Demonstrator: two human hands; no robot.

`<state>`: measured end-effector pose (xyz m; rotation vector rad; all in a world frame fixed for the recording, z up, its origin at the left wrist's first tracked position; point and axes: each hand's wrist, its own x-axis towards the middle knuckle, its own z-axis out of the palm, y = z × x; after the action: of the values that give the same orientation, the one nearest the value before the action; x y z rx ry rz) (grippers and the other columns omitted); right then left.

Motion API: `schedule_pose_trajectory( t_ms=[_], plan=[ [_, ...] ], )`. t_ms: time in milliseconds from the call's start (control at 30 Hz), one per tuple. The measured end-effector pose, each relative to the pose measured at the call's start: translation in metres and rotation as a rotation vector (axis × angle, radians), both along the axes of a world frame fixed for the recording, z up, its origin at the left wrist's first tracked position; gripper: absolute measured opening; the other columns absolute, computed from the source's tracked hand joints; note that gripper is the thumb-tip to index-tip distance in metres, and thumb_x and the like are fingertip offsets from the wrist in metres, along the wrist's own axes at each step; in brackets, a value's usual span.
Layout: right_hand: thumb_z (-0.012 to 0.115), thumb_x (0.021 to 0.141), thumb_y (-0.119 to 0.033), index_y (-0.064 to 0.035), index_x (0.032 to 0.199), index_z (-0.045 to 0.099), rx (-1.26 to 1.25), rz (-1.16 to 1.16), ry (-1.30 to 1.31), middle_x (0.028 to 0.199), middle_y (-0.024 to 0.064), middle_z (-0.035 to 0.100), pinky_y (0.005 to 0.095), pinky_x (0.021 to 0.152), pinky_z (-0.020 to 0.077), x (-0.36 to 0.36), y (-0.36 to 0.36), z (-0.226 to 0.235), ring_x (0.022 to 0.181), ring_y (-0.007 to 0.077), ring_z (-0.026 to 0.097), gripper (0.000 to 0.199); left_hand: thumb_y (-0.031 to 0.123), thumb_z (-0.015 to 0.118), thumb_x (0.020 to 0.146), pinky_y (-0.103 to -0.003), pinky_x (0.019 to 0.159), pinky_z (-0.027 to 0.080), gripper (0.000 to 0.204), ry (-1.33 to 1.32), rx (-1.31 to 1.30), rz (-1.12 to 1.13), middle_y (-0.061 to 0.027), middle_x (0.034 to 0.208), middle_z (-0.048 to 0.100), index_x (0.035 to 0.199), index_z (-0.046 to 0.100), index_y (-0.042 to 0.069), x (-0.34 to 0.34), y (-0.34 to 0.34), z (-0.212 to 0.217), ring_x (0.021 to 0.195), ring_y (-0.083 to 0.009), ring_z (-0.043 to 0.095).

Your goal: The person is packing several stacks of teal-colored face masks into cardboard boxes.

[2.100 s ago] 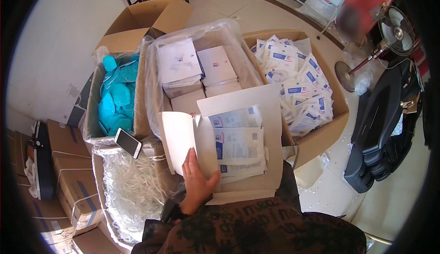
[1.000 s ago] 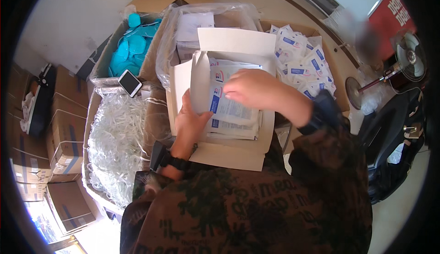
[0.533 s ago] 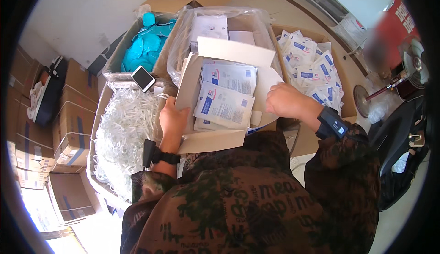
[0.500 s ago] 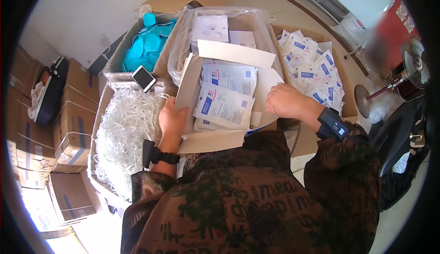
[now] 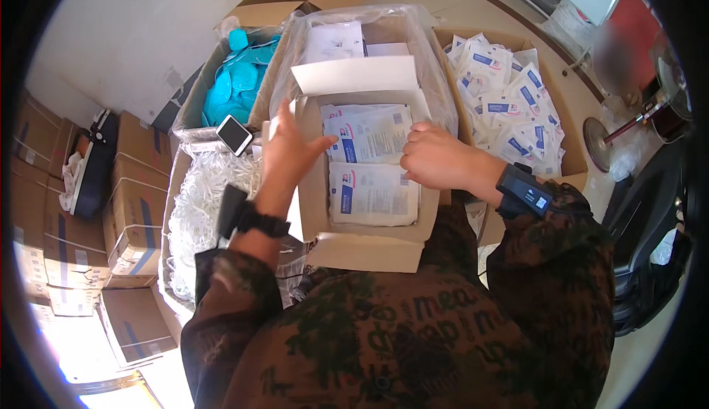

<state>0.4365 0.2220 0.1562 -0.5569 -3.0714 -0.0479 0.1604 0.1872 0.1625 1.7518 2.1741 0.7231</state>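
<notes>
A small white cardboard box (image 5: pixel 369 250) with open flaps rests in front of me, filled with flat white sachets with blue print (image 5: pixel 373 165). My left hand (image 5: pixel 289 150) lies on the box's left wall and flap, fingers spread toward the sachets. On the right side, my right hand (image 5: pixel 442 159) rests with its fingers curled over the edge of the sachet stack. Both wrists wear dark bands.
A plastic-lined carton of white boxes (image 5: pixel 354 36) sits behind. A carton of loose sachets (image 5: pixel 509 106) is at the right, a bin of blue items (image 5: pixel 236 84) and a phone (image 5: pixel 234 134) at the left, white strands (image 5: pixel 203 202) below, and stacked cartons (image 5: pixel 125 210) far left.
The small box has been drawn closer to me. My right hand came off the outside edge onto the sachets; my left hand shifted up onto the left flap.
</notes>
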Motion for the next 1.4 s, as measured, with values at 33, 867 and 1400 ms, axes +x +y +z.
schedule_pose_trajectory(
  t_ms=[33, 867, 1400],
  plan=[
    [0.072, 0.073, -0.028, -0.0070, 0.069, 0.070, -0.015, -0.001, -0.016, 0.072, 0.0066, 0.066, 0.0355, 0.081, 0.0424, -0.002, 0.001, 0.000, 0.079, 0.0265, 0.062, 0.021, 0.030, 0.085, 0.064, -0.043, 0.093, 0.049, 0.111, 0.095, -0.056, 0.013, -0.0276, 0.132, 0.051, 0.148, 0.016, 0.004, 0.005, 0.005, 0.000, 0.117, -0.0383, 0.057],
    [0.064, 0.072, -0.017, -0.0046, 0.077, 0.070, 0.013, -0.118, -0.331, 0.078, 0.0129, 0.068, 0.0434, 0.069, 0.0506, 0.001, 0.032, 0.013, 0.079, 0.0324, 0.065, 0.014, 0.008, 0.057, 0.080, -0.052, 0.078, 0.050, 0.047, 0.152, -0.071, 0.110, -0.0214, 0.106, 0.064, 0.123, 0.040, 0.013, 0.005, -0.015, -0.001, 0.093, -0.0434, 0.064],
    [0.063, 0.080, -0.009, -0.0064, 0.094, 0.068, -0.303, -0.278, -0.040, 0.093, 0.0153, 0.067, 0.0457, 0.075, 0.0512, -0.091, 0.008, -0.047, 0.089, 0.0362, 0.065, 0.015, 0.014, 0.073, 0.076, -0.045, 0.088, 0.047, 0.053, -0.076, 0.389, -0.132, -0.0183, 0.113, 0.058, 0.124, 0.050, 0.006, -0.003, -0.050, -0.010, 0.103, -0.0383, 0.057]
  ],
)
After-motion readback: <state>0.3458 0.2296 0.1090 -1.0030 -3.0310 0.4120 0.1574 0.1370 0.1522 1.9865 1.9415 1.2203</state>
